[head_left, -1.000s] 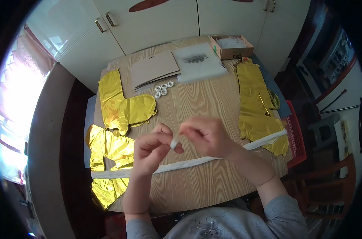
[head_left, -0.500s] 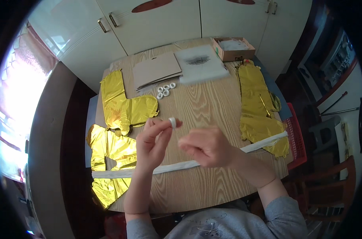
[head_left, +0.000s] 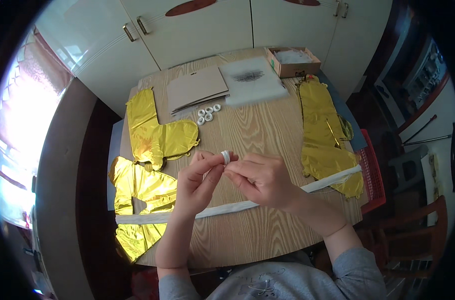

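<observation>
A small white coil of string or ribbon [head_left: 226, 157] is wrapped around the forefinger of my left hand [head_left: 196, 182], whose thumb is pressed against that finger. Beside it, my right hand [head_left: 261, 177] is closed in a pinch, its fingertips right by the coil. Whatever lies between those fingertips is too small to make out. Both hands are held above the table. Below them a long flat white bundle of strands [head_left: 227, 207] crosses the table from left to right. Several small white coils [head_left: 209, 117] lie together farther back.
Flat gold foil balloons lie at the left [head_left: 160, 135] and right [head_left: 317, 125] of the wooden table [head_left: 252, 130]. Toward the back are brown cardboard sheets [head_left: 197, 87], a translucent plastic bag [head_left: 255, 80] and an open box [head_left: 293, 61]. A red basket [head_left: 372, 170] stands past the right edge.
My right hand has rotated and its fingertips have come up to the left forefinger. My left hand has shifted slightly right, with the white coil still around its finger.
</observation>
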`<action>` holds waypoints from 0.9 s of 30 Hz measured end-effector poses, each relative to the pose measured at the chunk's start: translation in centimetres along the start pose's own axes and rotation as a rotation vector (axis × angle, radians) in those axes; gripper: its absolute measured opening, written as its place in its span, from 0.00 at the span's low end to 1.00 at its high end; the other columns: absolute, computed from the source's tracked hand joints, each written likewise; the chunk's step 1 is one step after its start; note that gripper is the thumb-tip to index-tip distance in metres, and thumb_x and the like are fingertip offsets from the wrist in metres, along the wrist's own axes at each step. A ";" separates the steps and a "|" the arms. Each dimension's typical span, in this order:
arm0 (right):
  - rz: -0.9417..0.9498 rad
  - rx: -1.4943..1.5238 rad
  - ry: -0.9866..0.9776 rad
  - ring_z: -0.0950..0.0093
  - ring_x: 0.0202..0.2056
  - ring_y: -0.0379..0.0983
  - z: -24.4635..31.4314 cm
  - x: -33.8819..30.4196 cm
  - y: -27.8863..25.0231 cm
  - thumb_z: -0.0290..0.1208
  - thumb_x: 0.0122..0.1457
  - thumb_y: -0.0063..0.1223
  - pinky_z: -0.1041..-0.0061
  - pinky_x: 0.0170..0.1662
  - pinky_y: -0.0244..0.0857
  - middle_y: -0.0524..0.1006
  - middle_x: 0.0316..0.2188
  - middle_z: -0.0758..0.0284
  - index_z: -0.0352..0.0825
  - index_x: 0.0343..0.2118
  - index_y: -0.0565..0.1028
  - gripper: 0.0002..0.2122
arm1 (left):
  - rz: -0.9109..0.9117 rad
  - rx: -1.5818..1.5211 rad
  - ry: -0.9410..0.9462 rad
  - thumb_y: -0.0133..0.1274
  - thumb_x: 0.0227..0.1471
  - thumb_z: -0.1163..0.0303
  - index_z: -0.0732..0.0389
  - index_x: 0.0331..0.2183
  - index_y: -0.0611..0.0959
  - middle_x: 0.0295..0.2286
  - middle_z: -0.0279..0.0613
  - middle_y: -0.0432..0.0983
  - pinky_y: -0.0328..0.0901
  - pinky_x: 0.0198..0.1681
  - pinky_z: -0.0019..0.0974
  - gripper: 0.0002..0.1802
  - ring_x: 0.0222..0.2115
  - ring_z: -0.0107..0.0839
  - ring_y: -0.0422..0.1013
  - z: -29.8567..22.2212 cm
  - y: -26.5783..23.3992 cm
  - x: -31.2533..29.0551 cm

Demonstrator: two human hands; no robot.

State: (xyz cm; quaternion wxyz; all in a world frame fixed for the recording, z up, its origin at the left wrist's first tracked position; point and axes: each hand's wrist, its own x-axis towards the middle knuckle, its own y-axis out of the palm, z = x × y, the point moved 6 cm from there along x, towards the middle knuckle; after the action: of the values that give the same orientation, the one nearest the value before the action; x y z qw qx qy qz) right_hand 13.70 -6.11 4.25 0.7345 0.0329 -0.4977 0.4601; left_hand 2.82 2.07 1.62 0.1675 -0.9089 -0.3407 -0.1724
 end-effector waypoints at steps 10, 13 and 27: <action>0.002 0.378 0.269 0.83 0.22 0.65 -3.9 -0.1 -0.7 0.22 0.49 0.52 0.83 0.24 0.59 0.70 0.24 0.71 0.34 0.33 0.72 0.08 | -0.117 -0.633 -0.100 0.43 0.50 0.80 0.69 0.41 0.75 0.37 0.46 0.74 0.58 0.50 0.36 0.14 0.41 0.34 0.69 0.7 -0.7 -0.1; -0.037 0.426 0.252 0.80 0.24 0.65 -4.4 -0.1 0.8 0.23 0.48 0.54 0.82 0.26 0.61 0.69 0.26 0.70 0.35 0.38 0.69 0.13 | -0.087 -0.758 -0.075 0.45 0.49 0.79 0.69 0.41 0.75 0.37 0.47 0.74 0.57 0.50 0.36 0.14 0.42 0.35 0.69 0.7 -0.6 0.0; 0.052 0.243 0.221 0.81 0.25 0.70 -2.4 -0.2 1.2 0.23 0.48 0.57 0.83 0.25 0.63 0.74 0.23 0.70 0.33 0.36 0.74 0.11 | 0.010 -0.832 -0.072 0.44 0.50 0.75 0.69 0.44 0.72 0.45 0.49 0.69 0.43 0.58 0.43 0.18 0.56 0.38 0.51 1.4 0.0 0.3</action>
State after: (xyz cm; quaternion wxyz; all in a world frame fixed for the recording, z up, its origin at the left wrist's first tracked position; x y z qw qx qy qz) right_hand 14.50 -4.37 2.41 0.7632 0.0575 -0.3553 0.5367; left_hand 3.29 2.78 0.49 -0.2252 -0.9061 -0.2432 -0.2629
